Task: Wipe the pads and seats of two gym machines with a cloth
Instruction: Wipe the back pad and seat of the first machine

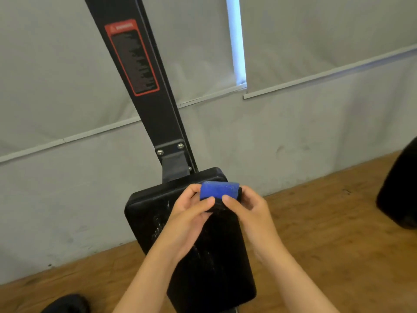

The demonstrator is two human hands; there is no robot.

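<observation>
**Cloth** (pixel 218 190): blue, folded into a small thick wad, held in the air above the far end of the pad. Whether it touches the pad cannot be told.

**Hands:** left hand (pixel 191 213) and right hand (pixel 246 206) are close together. Each pinches one side of the cloth, thumb on the near face and fingers curled behind. Both forearms cross over the pad from the lower edge.

**Pad** (pixel 214 267): black, rectangular with rounded corners, running lengthwise away from the viewer. Pale streaks show on its left half. Its left edge and far corners are uncovered; the near end runs out of view.

**Post** (pixel 155 105): black, rising from behind the pad's far end and leaning left. It is joined by a bracket (pixel 173 154) with bolts and carries a red-bordered warning label (pixel 132 57), the text too blurred to read.

**Surroundings:**
- Grey wall (pixel 67 199) just behind the post.
- Bright window strip (pixel 235 39) between grey blinds.
- Wooden floor (pixel 327 222) open on both sides of the pad.
- Dark bulky object (pixel 399 186) at the right edge, well apart.
- Dark shape (pixel 67 304) at the lower left, unidentifiable.
</observation>
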